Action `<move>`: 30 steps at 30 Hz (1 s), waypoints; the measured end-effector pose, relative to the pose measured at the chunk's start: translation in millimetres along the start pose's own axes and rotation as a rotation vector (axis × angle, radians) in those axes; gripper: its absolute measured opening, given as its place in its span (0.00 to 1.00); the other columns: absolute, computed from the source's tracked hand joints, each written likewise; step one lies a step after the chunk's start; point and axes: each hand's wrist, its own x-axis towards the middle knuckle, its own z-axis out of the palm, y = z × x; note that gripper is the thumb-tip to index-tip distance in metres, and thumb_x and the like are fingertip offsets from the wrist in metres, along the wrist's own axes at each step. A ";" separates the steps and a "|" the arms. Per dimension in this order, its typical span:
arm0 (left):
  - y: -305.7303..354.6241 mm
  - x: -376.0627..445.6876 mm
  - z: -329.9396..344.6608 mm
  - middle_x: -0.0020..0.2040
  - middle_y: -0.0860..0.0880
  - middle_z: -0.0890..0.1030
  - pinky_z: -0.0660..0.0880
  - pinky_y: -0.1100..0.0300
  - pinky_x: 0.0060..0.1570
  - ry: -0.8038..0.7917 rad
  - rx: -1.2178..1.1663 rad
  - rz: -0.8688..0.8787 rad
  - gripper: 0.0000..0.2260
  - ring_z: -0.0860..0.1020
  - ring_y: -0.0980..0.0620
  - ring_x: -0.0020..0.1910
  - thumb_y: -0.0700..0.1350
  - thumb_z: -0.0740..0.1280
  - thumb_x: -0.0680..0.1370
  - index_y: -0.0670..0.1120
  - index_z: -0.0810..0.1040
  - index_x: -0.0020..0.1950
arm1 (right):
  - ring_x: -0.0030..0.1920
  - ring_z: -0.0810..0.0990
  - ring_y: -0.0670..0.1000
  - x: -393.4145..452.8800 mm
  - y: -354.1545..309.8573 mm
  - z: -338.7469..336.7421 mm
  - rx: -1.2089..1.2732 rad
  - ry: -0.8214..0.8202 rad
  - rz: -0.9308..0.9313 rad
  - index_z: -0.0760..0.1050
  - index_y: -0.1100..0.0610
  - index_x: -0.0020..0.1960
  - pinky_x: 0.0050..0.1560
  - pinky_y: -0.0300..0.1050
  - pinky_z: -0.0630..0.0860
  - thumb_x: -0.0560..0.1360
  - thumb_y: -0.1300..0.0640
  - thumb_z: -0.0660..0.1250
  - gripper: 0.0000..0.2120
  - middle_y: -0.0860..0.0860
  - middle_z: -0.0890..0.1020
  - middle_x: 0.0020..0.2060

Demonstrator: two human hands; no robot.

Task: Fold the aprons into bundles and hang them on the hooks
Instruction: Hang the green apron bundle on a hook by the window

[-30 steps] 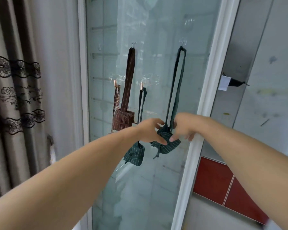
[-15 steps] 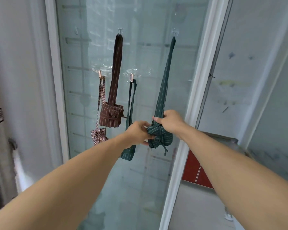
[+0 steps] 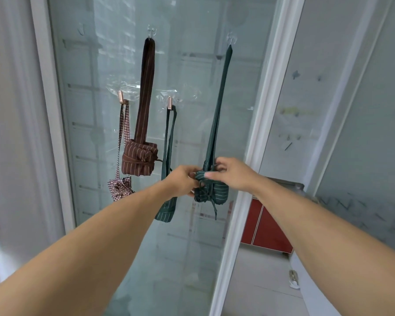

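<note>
Fingers of the right hand pinched on the top of the dark green striped bundle, thumb laid across its upper fold. Left hand curled against the bundle's left side, fingertips hidden behind the cloth, apparently gripping it. Bundle hanging by its long strap from the clear hook at upper right on the glass door.

Step in hand, by the look of it: settling the last hung bundle. Next move probably calls for a gentle release, letting the strap take the weight without slipping off.

Left of it, hung already: teal striped bundle, brown pinstriped bundle, small checked bundle. Soft woven cloth, tied lumpy parcels; frosted smooth glass, white frame.
</note>
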 end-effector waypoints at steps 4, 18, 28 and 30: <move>2.3 9.3 -1.9 0.46 0.46 0.83 0.84 0.60 0.39 0.047 0.035 -0.009 0.15 0.83 0.50 0.39 0.31 0.69 0.78 0.37 0.79 0.64 | 0.45 0.81 0.52 -2.2 -6.2 10.4 -0.464 0.232 0.008 0.84 0.48 0.52 0.42 0.46 0.75 0.72 0.44 0.77 0.12 0.48 0.83 0.45; 4.0 -2.6 -11.4 0.53 0.49 0.83 0.83 0.48 0.52 0.153 0.193 0.006 0.23 0.83 0.48 0.49 0.43 0.81 0.69 0.46 0.77 0.60 | 0.33 0.75 0.48 -8.2 -9.5 3.7 -0.413 0.199 0.103 0.77 0.48 0.36 0.32 0.43 0.67 0.72 0.41 0.76 0.15 0.45 0.77 0.31; 3.2 -9.3 -17.5 0.56 0.49 0.82 0.81 0.56 0.45 0.150 0.298 0.038 0.25 0.81 0.48 0.51 0.44 0.81 0.69 0.46 0.77 0.63 | 0.49 0.83 0.55 -8.9 -5.5 0.4 -0.376 0.122 0.157 0.85 0.56 0.55 0.53 0.51 0.81 0.70 0.42 0.78 0.21 0.53 0.86 0.48; 0.8 -7.4 -22.2 0.56 0.49 0.82 0.81 0.56 0.44 0.139 0.295 0.036 0.25 0.81 0.49 0.52 0.44 0.81 0.70 0.47 0.77 0.64 | 0.54 0.83 0.56 -8.3 -7.1 -3.6 -0.385 0.102 0.159 0.84 0.57 0.58 0.58 0.54 0.81 0.71 0.42 0.78 0.23 0.54 0.86 0.53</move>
